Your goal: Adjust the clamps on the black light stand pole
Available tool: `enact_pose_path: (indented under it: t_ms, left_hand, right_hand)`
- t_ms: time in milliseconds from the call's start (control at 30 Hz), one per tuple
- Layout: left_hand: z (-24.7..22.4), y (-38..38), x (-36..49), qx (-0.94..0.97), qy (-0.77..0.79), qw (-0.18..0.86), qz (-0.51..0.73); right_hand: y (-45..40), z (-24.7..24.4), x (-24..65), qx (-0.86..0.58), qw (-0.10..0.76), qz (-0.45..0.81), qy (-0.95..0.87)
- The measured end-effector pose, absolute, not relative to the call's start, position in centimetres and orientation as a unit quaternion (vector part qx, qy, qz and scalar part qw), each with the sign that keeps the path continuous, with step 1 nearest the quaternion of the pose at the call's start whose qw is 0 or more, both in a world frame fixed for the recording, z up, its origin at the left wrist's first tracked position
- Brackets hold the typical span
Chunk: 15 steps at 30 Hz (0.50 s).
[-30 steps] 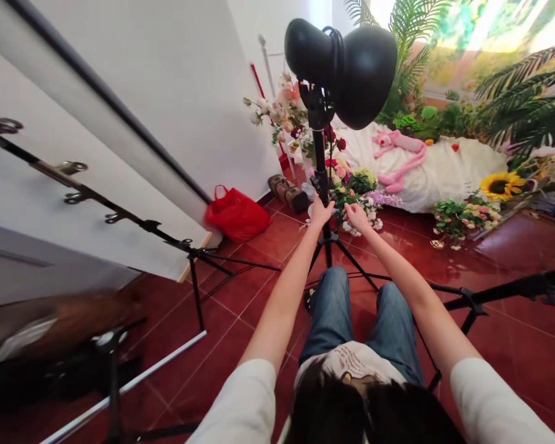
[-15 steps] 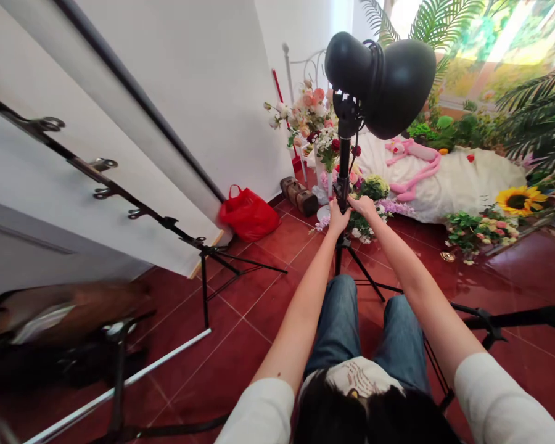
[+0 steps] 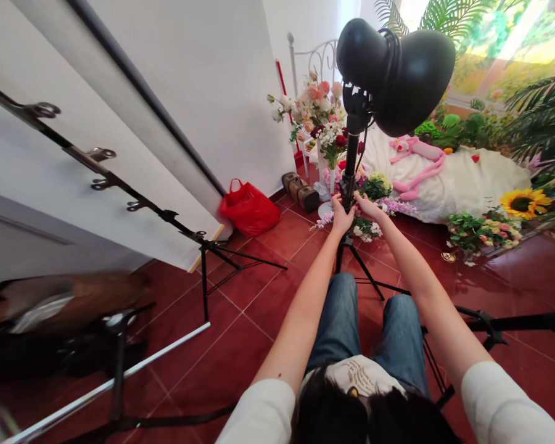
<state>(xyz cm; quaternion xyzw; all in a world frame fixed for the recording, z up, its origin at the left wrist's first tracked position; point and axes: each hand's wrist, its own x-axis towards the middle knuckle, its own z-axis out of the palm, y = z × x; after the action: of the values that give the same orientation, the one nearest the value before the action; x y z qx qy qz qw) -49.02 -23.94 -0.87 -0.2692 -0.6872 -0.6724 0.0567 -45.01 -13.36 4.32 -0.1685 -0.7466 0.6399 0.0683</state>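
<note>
In front of me stands a black light stand (image 3: pixel 352 151) with a large black lamp head (image 3: pixel 409 80) on top, a cord looped around it. My left hand (image 3: pixel 343 216) is closed around the stand's pole from the left, just below a collar. From the right, my right hand (image 3: pixel 369 208) grips the same part, its fingers curled at the pole; what exactly they pinch is hidden. The stand's spread legs (image 3: pixel 366 271) rest on the tiles before my knees. Behind the pole are flowers (image 3: pixel 321 102) in a white vase.
At left, another black stand (image 3: pixel 231 262) stands beside a white backdrop panel (image 3: pixel 134 203) with clamps. A red bag (image 3: pixel 250 209) lies by the wall. To the right are a pink plush toy (image 3: pixel 419 154) on white cloth, a sunflower (image 3: pixel 526 202) and black stand parts (image 3: pixel 513 324).
The lamp head and upper pole have shifted right in view, and the pole leans slightly more to the right. Both hands stay at the pole; my right fingers are now more curled.
</note>
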Motion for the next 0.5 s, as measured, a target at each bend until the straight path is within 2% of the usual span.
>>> enact_pose_path:
  t_ms: [133, 300, 500]
  left_hand:
    - [-0.7, -24.1, -48.7, -0.269, -0.687, 0.067, -0.672]
    - [-1.1, -23.9, -48.8, -0.269, -0.690, 0.088, -0.666]
    - [-1.3, -23.9, -49.0, -0.276, -0.688, 0.098, -0.664]
  right_hand:
    - [-13.6, 3.2, -43.8, -0.158, 0.088, 0.738, -0.650]
    - [-13.7, 2.7, -43.3, -0.157, 0.129, 0.723, -0.660]
    - [-14.7, 3.0, -44.7, -0.160, 0.240, 0.717, -0.635]
